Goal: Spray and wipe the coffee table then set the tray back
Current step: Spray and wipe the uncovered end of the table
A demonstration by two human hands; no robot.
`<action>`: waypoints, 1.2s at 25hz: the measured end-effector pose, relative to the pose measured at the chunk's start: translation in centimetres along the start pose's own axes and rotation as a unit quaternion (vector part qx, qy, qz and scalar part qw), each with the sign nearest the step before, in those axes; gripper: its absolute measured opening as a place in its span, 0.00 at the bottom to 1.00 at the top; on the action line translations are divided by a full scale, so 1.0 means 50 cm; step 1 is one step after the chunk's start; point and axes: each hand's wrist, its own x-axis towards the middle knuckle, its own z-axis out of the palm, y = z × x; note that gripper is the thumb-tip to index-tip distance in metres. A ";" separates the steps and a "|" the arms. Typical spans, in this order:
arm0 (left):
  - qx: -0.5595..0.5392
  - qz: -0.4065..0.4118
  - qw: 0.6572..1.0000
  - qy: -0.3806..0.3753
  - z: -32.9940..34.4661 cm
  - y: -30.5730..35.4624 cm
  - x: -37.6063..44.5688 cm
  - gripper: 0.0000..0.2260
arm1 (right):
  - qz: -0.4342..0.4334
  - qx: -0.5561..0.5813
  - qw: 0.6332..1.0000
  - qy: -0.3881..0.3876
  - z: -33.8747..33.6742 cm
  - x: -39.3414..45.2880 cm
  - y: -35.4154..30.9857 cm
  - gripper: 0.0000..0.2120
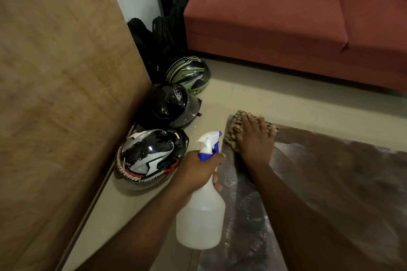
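The dark glossy coffee table (330, 182) fills the lower right, its surface streaked with wet spray marks. My right hand (255, 141) presses flat on a brown patterned cloth (234, 130) at the table's far left corner. My left hand (198, 171) grips the neck of a white spray bottle (200, 215) with a blue-and-white trigger head, held over the table's left edge. No tray is in view.
Three motorcycle helmets (152, 158) lie in a row on the pale floor left of the table, against a wooden panel (55, 94). Black bags (167, 28) stand in the corner. A reddish sofa (286, 17) runs along the back.
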 end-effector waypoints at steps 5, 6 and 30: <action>0.016 0.004 1.000 0.006 0.010 -0.007 -0.006 0.08 | -0.094 -0.020 0.993 -0.072 -0.036 -0.098 0.124 0.23; 0.011 0.005 1.000 0.000 0.009 -0.004 -0.007 0.08 | -0.011 -0.013 0.999 -0.033 -0.055 -0.089 0.165 0.23; 0.023 -0.050 0.996 -0.063 0.261 -0.068 -0.018 0.06 | -0.044 -0.006 0.999 0.031 -0.034 -0.242 0.279 0.27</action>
